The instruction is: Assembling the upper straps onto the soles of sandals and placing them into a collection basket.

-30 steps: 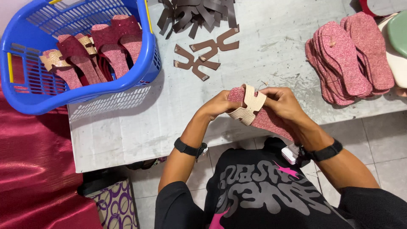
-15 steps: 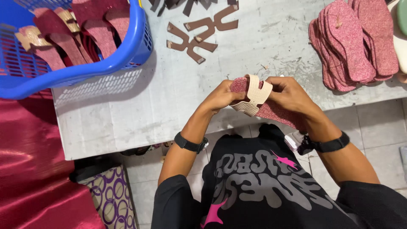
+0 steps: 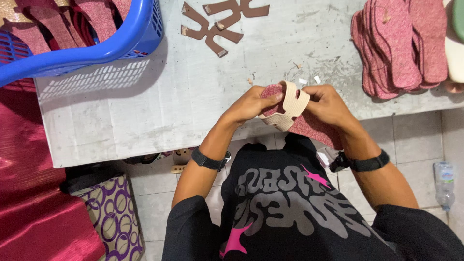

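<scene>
At far left, a blue plastic basket point(image 3: 96, 48) on the grey worktable point(image 3: 145, 111) holds strapped soles. Brown strap cut-outs point(image 3: 217, 24) lie flat beyond the work area. Left hand point(image 3: 251, 104) is closed, pinching the pink glittery sandal sole point(image 3: 314, 128) at its toe end, apparently steadying it. Right hand point(image 3: 328, 104) is closed on the beige woven strap piece point(image 3: 287, 106), held against the sole at the table's near edge. Stacked pink soles point(image 3: 401, 48) lie within right-hand reach.
</scene>
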